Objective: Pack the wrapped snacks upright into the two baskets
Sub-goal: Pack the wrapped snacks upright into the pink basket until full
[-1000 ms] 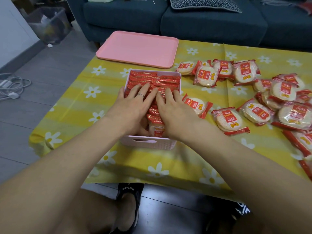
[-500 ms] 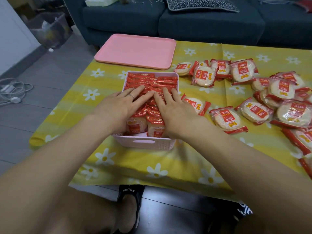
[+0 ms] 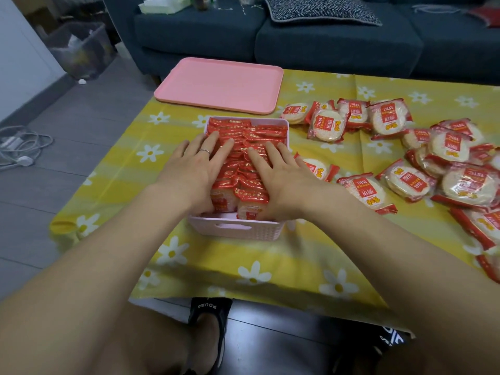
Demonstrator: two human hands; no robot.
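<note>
A pale pink basket [image 3: 235,230] stands near the table's front edge, filled with two rows of upright red-wrapped snacks [image 3: 249,136]. My left hand [image 3: 193,171] lies flat on the left row, fingers spread, a ring on one finger. My right hand [image 3: 281,177] lies flat on the right row. Both palms press on the wrapper tops and hold nothing. Several loose wrapped snacks [image 3: 405,182] lie flat on the cloth to the right of the basket. Only one basket is in view.
A pink tray [image 3: 221,85] lies behind the basket on the yellow flowered tablecloth [image 3: 243,269]. A dark blue sofa [image 3: 324,47] runs along the far side. Cables [image 3: 19,147] lie on the grey floor at left. My feet in sandals show under the table edge.
Both hands have slid a little toward the far end of the basket and spread apart, uncovering the nearest snacks. The basket stayed in place.
</note>
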